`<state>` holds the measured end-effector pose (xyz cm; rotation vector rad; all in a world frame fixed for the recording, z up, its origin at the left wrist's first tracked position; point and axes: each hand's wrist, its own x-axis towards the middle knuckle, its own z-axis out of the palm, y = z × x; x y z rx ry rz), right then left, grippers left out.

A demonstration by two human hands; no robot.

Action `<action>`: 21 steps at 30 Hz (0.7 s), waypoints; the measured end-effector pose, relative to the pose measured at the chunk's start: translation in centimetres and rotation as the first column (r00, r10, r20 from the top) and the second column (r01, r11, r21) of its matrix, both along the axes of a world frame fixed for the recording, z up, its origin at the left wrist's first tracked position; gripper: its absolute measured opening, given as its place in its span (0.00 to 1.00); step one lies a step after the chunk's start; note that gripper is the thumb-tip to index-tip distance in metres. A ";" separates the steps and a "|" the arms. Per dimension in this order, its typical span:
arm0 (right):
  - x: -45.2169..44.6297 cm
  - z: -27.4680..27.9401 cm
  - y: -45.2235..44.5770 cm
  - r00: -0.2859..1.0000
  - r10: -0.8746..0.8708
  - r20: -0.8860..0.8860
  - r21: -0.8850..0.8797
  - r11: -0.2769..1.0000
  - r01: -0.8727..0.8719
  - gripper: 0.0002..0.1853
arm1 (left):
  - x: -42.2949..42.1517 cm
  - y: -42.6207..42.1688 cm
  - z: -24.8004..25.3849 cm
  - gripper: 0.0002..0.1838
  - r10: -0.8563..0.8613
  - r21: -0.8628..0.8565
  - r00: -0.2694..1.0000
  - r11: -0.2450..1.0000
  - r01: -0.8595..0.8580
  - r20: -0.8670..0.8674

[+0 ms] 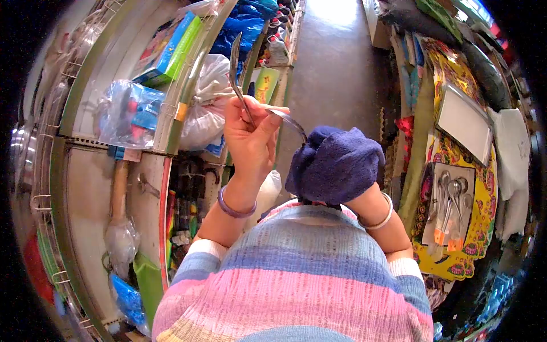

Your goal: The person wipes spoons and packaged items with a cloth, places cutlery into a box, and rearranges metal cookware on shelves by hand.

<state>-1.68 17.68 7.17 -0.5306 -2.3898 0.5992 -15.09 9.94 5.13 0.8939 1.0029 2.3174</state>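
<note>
Navy cloth (335, 165), bunched and rounded, covers most of the right hand (366, 198), held up in front of the chest. The left hand (250, 134), just beside it, has its thumb and fingertips pinched together on slim metal lengths: an upper length (235, 74) rises toward the shelves, and a lower length (293, 125) slants down to the cloth's edge, where it seems to touch. Whether the two are joined, I cannot tell. The right fingers are hidden by the cloth, so whether they are together, apart or clamped on something cannot be told.

As for progress, I judge that the metal is in the grasp and the cloth is in place over the hand, with the two brought together at one end. The upper length stands clear of the cloth. Nothing shows how much of the handling is complete or how much remains.

Counted: one navy cloth, two visible metal lengths, two bracelets, a purple bracelet (237, 213) on the left wrist and a pale bracelet (380, 218) on the right. To the right lie one white rectangular tray (465, 123) and a group of metal spoons (453, 188), apparently four, with two orange tags (454, 244) at their handles
</note>
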 end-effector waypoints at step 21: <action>0.2 -5.8 2.0 0.856 0.210 -0.473 -0.662 0.556 -0.503 0.09 | -0.5 -1.2 1.1 0.16 0.039 -0.397 0.999 0.917 -0.037 -0.003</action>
